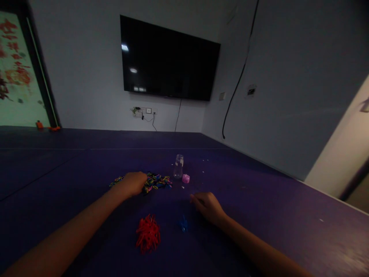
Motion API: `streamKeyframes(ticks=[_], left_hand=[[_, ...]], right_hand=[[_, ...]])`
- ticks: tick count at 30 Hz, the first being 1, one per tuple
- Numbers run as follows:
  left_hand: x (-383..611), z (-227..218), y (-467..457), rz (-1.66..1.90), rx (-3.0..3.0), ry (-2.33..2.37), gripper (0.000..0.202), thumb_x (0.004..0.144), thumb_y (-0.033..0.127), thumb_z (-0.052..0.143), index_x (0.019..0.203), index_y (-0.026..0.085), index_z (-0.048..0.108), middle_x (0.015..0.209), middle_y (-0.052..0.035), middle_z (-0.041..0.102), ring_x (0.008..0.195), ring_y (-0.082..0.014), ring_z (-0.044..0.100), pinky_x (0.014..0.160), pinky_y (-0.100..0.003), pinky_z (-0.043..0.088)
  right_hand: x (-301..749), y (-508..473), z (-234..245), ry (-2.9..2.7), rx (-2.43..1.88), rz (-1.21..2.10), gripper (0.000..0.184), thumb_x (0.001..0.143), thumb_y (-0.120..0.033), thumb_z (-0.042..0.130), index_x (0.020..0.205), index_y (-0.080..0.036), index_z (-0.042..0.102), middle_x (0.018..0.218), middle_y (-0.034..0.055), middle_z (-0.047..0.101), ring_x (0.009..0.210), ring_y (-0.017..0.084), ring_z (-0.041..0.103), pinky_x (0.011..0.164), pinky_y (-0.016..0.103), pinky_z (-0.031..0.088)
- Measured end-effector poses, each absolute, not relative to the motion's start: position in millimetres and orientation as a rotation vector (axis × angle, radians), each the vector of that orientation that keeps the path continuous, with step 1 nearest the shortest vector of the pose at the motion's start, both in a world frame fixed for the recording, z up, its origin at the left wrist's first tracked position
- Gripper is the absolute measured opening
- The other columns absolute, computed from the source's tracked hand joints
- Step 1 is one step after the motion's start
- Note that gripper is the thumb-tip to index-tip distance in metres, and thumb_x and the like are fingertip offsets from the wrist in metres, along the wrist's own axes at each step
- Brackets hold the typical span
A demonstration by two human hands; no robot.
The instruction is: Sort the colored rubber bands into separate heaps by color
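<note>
My left hand reaches into a spread pile of mixed-colour elastic bands. Its fingers are curled downward, and what they hold, if anything, is hidden. To the right, my right hand is low over the purple surface, fingers bent and closed, thumb and index close together; I cannot make out anything in them. Nearer to me lies a heap of red elastic bands. A small cluster of blue bands sits to its right, just left of my right forearm.
Beyond the hands a clear bottle stands upright, with a pink cap beside its base. Small white scraps dot the purple surface. A wall bearing a television rises behind, and a black cable hangs at the right.
</note>
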State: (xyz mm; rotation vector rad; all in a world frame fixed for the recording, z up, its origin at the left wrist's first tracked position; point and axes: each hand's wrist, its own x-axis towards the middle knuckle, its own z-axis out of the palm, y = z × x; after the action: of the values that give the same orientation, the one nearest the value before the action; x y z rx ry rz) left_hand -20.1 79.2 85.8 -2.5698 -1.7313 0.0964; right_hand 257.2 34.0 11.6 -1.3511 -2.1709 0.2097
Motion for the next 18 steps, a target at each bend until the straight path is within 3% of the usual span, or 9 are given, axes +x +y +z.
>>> streamKeyframes(ticks=[5,12,18], left_hand=[[-49.6,82.9,101.7,0.157,-2.502,-1.842,0.011,0.069,0.011,0.057,0.073,0.016,0.067,0.078,-0.0126,0.070,0.077,-0.0258,0.065,0.063,-0.029,0.045],[-64.7,75.5,118.2,0.190,-2.667,-1.865,0.019,0.060,0.005,0.056,0.063,0.018,0.068,0.069,-0.0024,0.071,0.066,-0.0162,0.064,0.055,-0.021,0.041],[-64.4,72.5,119.4,0.143,-2.657,-1.876,0.008,0.057,0.010,0.066,0.061,0.017,0.067,0.070,-0.0028,0.071,0.066,-0.0175,0.063,0.053,-0.022,0.039]], right_hand=[[257.9,35.1,10.2,-2.184,-1.338,0.193,0.048,0.094,-0.041,0.030,0.071,-0.017,0.065,0.056,0.0029,0.061,0.049,0.013,0.053,0.051,0.023,0.035],[258.8,35.6,8.2,-2.176,-1.331,0.205,0.050,0.095,-0.042,0.029,0.071,-0.017,0.065,0.055,0.0026,0.060,0.049,0.013,0.054,0.051,0.023,0.035],[259.0,35.4,7.5,-2.171,-1.313,0.189,0.049,0.095,-0.041,0.030,0.070,-0.017,0.065,0.055,0.0021,0.060,0.048,0.012,0.052,0.051,0.023,0.034]])
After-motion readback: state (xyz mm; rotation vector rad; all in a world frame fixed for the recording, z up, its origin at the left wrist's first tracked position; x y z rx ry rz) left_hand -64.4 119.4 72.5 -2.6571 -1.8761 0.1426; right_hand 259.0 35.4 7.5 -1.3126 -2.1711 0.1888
